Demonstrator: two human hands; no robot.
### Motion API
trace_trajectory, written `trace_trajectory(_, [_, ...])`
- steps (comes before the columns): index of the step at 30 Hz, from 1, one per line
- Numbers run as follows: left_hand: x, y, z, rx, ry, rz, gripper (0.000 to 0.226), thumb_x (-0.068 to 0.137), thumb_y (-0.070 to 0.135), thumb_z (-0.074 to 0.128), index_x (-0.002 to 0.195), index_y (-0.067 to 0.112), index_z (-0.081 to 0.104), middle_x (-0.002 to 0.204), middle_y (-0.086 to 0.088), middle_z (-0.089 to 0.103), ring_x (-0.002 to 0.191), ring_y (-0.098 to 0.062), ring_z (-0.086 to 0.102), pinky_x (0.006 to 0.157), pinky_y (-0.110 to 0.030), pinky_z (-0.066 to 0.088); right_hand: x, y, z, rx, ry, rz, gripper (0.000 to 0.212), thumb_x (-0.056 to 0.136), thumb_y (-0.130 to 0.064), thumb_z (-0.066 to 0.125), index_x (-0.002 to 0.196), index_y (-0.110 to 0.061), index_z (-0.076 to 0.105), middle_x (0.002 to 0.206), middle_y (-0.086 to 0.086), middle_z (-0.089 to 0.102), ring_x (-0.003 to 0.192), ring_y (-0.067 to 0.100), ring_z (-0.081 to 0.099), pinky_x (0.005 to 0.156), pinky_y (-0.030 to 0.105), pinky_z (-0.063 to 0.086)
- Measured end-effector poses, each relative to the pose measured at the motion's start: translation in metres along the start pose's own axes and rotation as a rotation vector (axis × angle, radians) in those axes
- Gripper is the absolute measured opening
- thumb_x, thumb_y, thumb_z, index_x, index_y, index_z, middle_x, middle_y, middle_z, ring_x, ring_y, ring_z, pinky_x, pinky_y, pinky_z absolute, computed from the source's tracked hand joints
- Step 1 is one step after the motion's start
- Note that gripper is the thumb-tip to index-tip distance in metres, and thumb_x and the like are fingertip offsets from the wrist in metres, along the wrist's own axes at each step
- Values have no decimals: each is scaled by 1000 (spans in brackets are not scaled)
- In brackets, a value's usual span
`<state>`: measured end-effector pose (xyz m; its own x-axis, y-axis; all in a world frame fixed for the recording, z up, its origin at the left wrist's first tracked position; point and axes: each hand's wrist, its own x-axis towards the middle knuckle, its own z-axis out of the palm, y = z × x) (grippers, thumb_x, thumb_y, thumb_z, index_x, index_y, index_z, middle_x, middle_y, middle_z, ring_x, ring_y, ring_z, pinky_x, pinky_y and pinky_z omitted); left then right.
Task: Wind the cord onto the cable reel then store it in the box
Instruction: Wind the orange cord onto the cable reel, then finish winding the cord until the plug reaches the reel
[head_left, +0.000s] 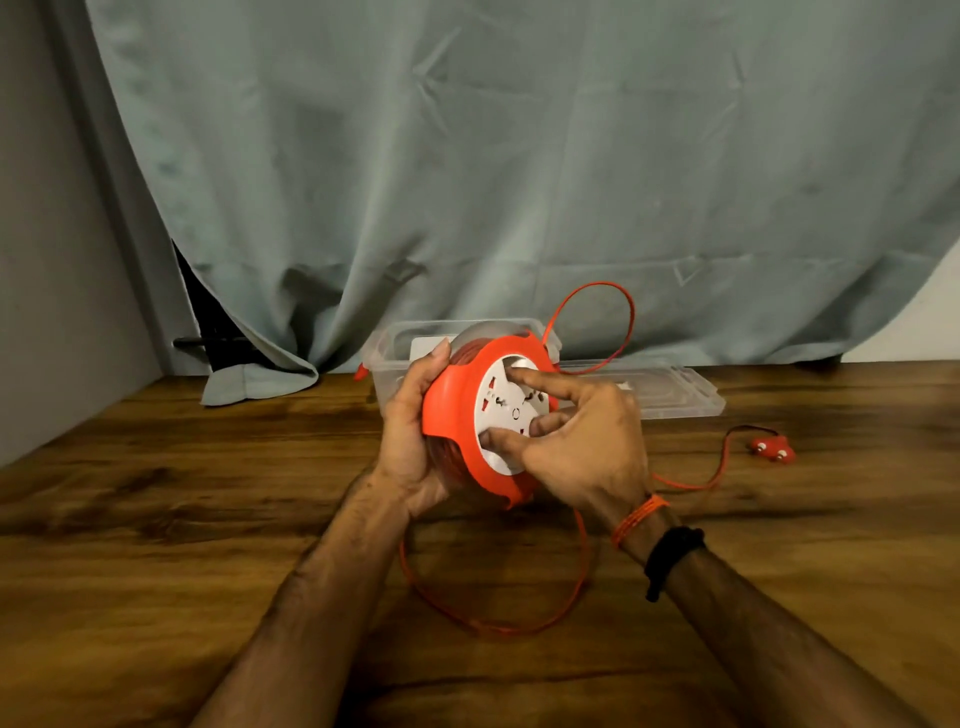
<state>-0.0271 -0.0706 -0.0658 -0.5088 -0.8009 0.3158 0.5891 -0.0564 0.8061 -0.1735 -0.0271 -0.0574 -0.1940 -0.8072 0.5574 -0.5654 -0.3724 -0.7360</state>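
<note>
— Where's the cable reel (483, 421)?
— Upright before the box (387, 364), my left hand (410, 415) gripping its rim; right hand (576, 436), fingers spread, touches its face. Loose cord (571, 597) trails toward me

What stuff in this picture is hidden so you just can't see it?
All in the head view:
- Back face of the cable reel: turned away, covered by the left hand.
- Inside of the box: blocked by the reel and both hands.
- Socket holes: partly under the right hand fingers.
- Plug pins: too small, blurred.
</note>
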Motion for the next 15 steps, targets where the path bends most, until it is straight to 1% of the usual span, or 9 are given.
trace_trajectory(2, [0,2,1,12,45,-3,59,82,54,55,110,7,75,112,-21,73,104,-34,70,90,-48,57,2,4,4,25,54,23,69,36,-66,76,104,-52,68,50,-9,65,52,-4,62,70,19,56])
trace_trajectory(4, [0,1,-3,-22,39,-23,59,83,56,52,109,8,76,111,-20,73,104,-33,70,88,-47,57,2,6,5,-4,63,-9,72,38,-69,74,107,-49,68,48,-11,63,53,-5,62,69,18,56])
trace_trajectory(7, [0,3,-6,-63,35,-47,64,86,58,46,112,8,75,115,-20,72,106,-34,69,90,-48,56,4,7,1,-116,-10,-141,75,50,-69,75,120,-42,66,56,-7,67,60,2,66,68,28,59])
trace_trajectory(8, [-1,4,-5,-76,37,-51,66,88,59,44,116,7,73,119,-21,70,111,-35,67,94,-50,54,5,8,-1,-150,-39,-185,73,55,-69,77,122,-43,64,61,-7,69,62,3,67,68,30,59])
trace_trajectory(9, [-1,5,-7,-94,37,-55,68,88,60,43,121,6,70,124,-23,67,117,-38,63,100,-54,50,7,9,-4,-161,-62,-213,71,59,-68,77,124,-44,63,63,-7,71,63,2,67,66,28,58])
trace_trajectory(11, [-1,5,-10,-112,36,-48,74,87,61,47,131,5,62,136,-26,58,130,-43,51,110,-61,36,11,12,-10,-102,-75,-227,63,65,-63,79,123,-44,63,61,-8,73,57,-5,64,60,17,51])
trace_trajectory(12, [-1,5,-11,-113,31,-45,77,84,62,51,134,4,59,139,-27,55,134,-44,46,112,-63,31,13,13,-13,-43,-60,-217,57,68,-59,79,121,-42,66,60,-8,73,53,-6,62,56,14,47])
trace_trajectory(13, [-1,5,-10,-122,24,-47,79,82,62,54,136,5,58,141,-27,53,135,-44,44,112,-65,29,16,15,-16,26,-31,-197,50,71,-53,79,118,-39,68,58,-7,72,49,-5,59,53,13,45])
trace_trajectory(15, [-1,6,-15,-163,-17,-43,77,81,63,54,134,7,60,140,-25,55,131,-43,49,110,-64,34,23,20,-21,157,52,-125,34,78,-38,79,110,-30,72,57,-2,71,44,-3,55,52,16,47])
